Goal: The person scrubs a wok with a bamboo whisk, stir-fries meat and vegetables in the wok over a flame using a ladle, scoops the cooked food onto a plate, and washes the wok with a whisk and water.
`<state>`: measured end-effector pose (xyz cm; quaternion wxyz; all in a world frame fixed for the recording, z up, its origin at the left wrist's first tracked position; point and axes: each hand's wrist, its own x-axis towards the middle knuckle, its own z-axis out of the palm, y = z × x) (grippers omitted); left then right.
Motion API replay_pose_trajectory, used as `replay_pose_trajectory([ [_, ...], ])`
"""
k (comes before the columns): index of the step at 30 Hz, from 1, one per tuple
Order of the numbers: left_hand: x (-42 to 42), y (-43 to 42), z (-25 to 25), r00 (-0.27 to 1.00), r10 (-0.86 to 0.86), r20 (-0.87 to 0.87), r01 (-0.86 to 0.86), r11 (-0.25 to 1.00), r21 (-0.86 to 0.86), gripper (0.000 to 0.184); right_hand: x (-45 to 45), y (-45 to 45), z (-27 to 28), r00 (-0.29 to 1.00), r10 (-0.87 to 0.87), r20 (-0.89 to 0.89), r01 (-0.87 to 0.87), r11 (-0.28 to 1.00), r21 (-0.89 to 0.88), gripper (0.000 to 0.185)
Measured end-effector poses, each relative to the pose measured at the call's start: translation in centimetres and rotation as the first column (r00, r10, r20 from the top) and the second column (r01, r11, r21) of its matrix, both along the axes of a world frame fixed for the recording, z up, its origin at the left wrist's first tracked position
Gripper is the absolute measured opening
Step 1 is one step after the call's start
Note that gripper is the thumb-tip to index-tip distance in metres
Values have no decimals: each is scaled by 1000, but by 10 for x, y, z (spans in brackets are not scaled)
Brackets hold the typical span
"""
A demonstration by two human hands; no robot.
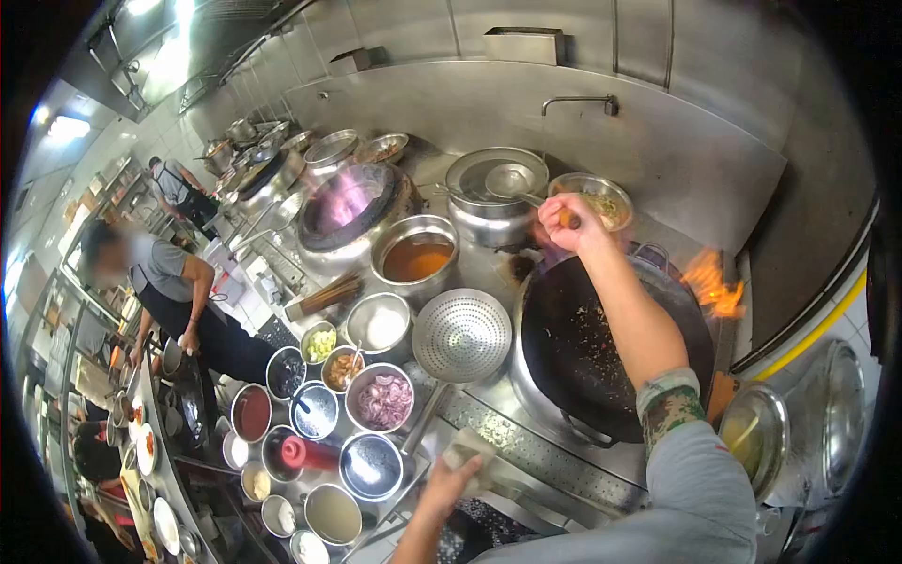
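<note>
My right hand (575,224) is closed around the wooden-ended handle of a ladle, reaching across the wok. The ladle's bowl (510,180) is over a lidded or strainer-topped metal pot (470,202); whether they touch I cannot tell. Below my forearm sits a large black wok (564,324) with small browned bits scattered inside. Orange flames (714,284) rise beyond its right rim. My left hand (451,484) grips a folded pale cloth (472,453) near the steel counter edge, left of the wok.
A perforated strainer (462,336) lies left of the wok. Beside it stand a pot of brown liquid (416,258), a bowl of sliced onions (380,397) and a red squeeze bottle (310,455). A second burner (346,209) glows behind. A co-worker (188,291) stands at the left counter.
</note>
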<state>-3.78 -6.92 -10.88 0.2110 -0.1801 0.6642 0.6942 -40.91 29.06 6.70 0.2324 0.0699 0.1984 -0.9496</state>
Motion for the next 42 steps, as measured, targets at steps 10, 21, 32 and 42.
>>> replay_pose_trajectory([
  [10, -15, -24, -49, 922, -298, -246, 88, 783, -615, 60, 205, 30, 65, 983, -164, -78, 155, 981, -114, 7],
  [21, -10, 58, 85, 358, -609, -708, -207, 688, -696, 65, 445, 73, 74, 861, -493, -128, 367, 427, 826, 21],
  [32, -33, 169, 70, 100, -740, -665, 157, 671, -724, 23, 622, 14, 108, 798, -602, 1, 109, 146, 983, 74],
  [42, -26, 163, 96, 105, -724, -682, 200, 687, -699, 24, 478, 19, 30, 924, -283, -256, 334, 273, 902, 64],
])
